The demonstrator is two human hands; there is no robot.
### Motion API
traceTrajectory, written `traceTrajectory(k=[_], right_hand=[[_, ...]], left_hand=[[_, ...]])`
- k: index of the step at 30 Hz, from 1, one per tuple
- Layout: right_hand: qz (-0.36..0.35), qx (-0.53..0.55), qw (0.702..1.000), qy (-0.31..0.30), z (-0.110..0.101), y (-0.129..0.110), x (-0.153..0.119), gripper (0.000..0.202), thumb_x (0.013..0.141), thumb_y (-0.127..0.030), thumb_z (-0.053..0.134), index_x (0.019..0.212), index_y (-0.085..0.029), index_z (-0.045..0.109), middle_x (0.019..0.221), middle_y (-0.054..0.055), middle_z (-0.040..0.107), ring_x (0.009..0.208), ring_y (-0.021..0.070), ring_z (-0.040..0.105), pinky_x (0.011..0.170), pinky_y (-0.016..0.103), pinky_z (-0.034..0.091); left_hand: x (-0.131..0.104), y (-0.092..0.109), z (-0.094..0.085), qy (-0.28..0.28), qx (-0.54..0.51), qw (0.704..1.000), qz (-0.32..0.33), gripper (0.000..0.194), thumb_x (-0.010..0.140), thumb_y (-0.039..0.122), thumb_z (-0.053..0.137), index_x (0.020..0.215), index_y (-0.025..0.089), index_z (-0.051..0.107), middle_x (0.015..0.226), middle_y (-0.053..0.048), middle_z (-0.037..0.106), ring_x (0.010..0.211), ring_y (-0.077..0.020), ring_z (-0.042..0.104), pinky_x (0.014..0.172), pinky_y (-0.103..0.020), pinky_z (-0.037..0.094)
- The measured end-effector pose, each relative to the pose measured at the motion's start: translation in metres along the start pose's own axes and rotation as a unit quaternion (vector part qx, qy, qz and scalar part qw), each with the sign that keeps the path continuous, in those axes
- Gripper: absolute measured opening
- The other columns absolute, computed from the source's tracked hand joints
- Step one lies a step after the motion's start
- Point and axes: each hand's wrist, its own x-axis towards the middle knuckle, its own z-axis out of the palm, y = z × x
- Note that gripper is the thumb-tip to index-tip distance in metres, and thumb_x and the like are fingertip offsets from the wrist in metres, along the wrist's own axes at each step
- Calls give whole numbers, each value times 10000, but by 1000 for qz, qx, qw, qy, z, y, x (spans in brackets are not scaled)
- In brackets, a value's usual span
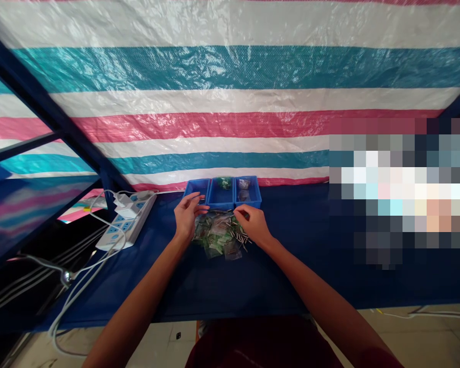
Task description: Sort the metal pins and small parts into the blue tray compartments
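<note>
A heap of small clear plastic bags and green pieces [214,237] lies on the dark blue table, with thin metal pins [240,236] loose along its right side. My left hand [186,217] is over the heap's left edge, close to the left blue bin [197,185]; its fingers are apart and nothing shows between them. On the other side, my right hand [255,223] hovers at the pins with thumb and fingertips pinched together. Whatever may be in that pinch is too small to make out.
Behind the heap stand the middle bin [221,197], with a green bag, and the right bin [255,194], with small bags. A white power strip [128,225] with plugs and cables lies at left. Striped plastic sheeting [214,128] hangs behind. The right side is pixelated.
</note>
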Motion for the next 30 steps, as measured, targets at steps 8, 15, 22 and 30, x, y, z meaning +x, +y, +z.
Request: traceTrajectory(k=[8, 15, 22, 30], right_hand=[[-45, -264, 958, -98, 7, 13, -3, 189, 820, -262, 706, 986, -171, 703, 987, 98, 600, 952, 247, 539, 833, 368, 435], [-76, -276, 951, -113, 6, 19, -2, 125, 873, -217, 650, 983, -190, 703, 957, 84, 606, 931, 232, 539, 810, 352, 421], [-93, -277, 948, -127, 8, 18, -3, 127, 867, -202, 665, 981, -158, 700, 966, 90, 610, 938, 227, 537, 804, 344, 414], [-97, -280, 946, -135, 9, 17, -3, 57, 869, -159, 650, 917, -168, 678, 931, 76, 609, 909, 217, 543, 779, 324, 403]], left_hand=[[-14, 3, 10, -81, 119, 986, 85, 179, 713, 325, 702, 781, 160, 689, 741, -37, 683, 462, -124, 606, 445, -228, 489], [-19, 2, 11, -132, 157, 973, 108, 198, 739, 362, 691, 787, 170, 695, 739, -38, 692, 481, -128, 608, 472, -232, 493], [-22, 0, 10, -161, 179, 963, 119, 202, 778, 358, 673, 830, 165, 700, 753, -39, 693, 508, -129, 615, 505, -236, 485], [-23, 1, 11, -167, 196, 957, 130, 177, 789, 341, 658, 828, 176, 710, 752, -40, 699, 510, -137, 621, 510, -243, 490]])
